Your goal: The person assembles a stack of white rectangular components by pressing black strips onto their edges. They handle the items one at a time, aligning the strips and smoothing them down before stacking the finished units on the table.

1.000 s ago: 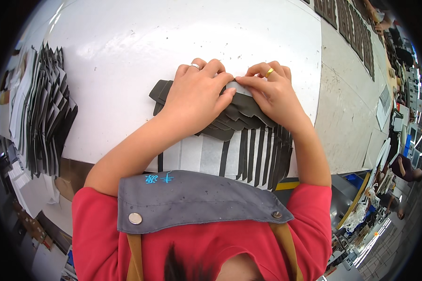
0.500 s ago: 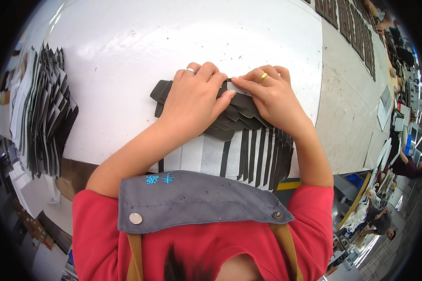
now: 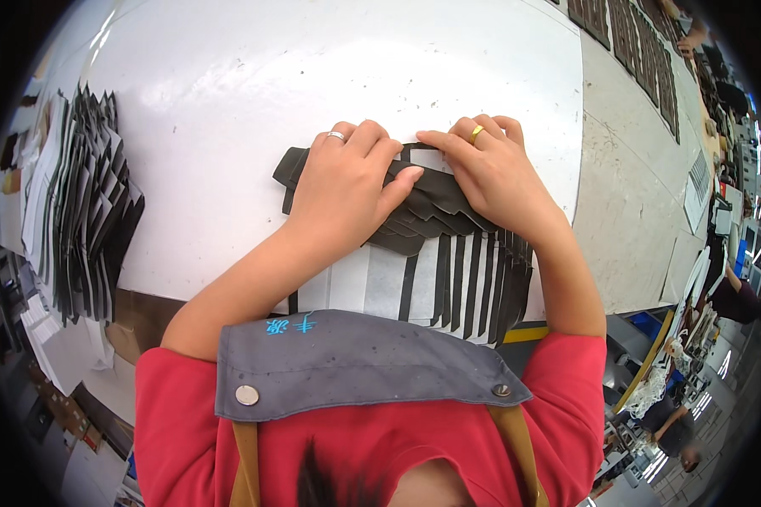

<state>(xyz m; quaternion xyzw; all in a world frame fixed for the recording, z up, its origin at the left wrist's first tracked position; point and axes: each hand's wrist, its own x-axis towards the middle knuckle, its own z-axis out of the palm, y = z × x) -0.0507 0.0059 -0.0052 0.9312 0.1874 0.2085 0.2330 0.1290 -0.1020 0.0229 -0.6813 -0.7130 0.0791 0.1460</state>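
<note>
A fanned stack of black and white sheet pieces (image 3: 431, 198), like cut leather or fabric panels with pale backing, lies at the near edge of the white table. My left hand (image 3: 347, 182) rests over its left part. Its fingers curl at the far edge of the top piece, and the thumb presses on the black surface. Beside it on the right, my right hand (image 3: 499, 173) lies over the stack's far right corner, one finger stretched out toward the left along the folded black edge (image 3: 418, 146). My palms hide part of the stack.
Another thick stack of black and white pieces (image 3: 89, 203) stands at the table's left. The white tabletop (image 3: 355, 59) stretches beyond my hands. Long dark strips (image 3: 643, 63) lie at the far right. Other people (image 3: 672, 427) and cluttered benches show along the right rim.
Half a second ago the fingertips of both hands met closely at the black edge. Now they are farther apart, my left fingers drawn slightly back and the right finger straightened.
</note>
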